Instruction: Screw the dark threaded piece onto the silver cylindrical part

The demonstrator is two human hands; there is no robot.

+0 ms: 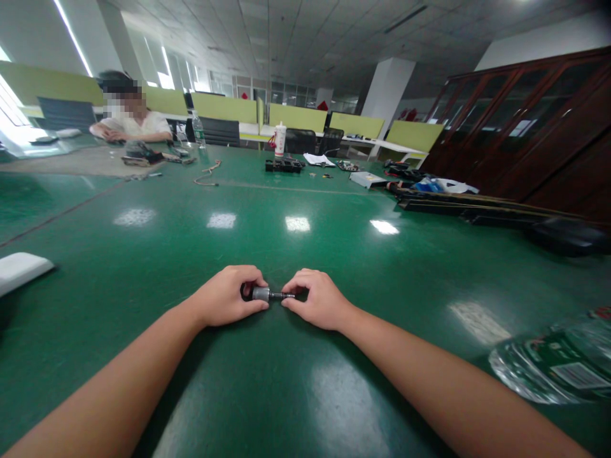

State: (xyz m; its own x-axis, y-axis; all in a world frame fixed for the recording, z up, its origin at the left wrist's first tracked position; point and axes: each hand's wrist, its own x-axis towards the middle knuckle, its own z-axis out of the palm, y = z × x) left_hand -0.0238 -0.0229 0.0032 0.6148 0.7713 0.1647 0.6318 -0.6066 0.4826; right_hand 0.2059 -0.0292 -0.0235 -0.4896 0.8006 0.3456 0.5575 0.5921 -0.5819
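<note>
Between my hands, just over the green tabletop, is a small grey metal cylinder that looks like a small motor. A thin dark shaft sticks out of it to the right, lying level. My left hand curls around the cylinder, with thumb and fingers gripping its sides. My right hand pinches the shaft near its ringed far end, between thumb and fingertips. The cylinder's left end is partly covered by my left fingers.
A lying water bottle is at the right, beside my forearm. A white object sits at the left edge. Electronic parts, a white cup and long dark pieces lie farther back. Another person sits at the far left.
</note>
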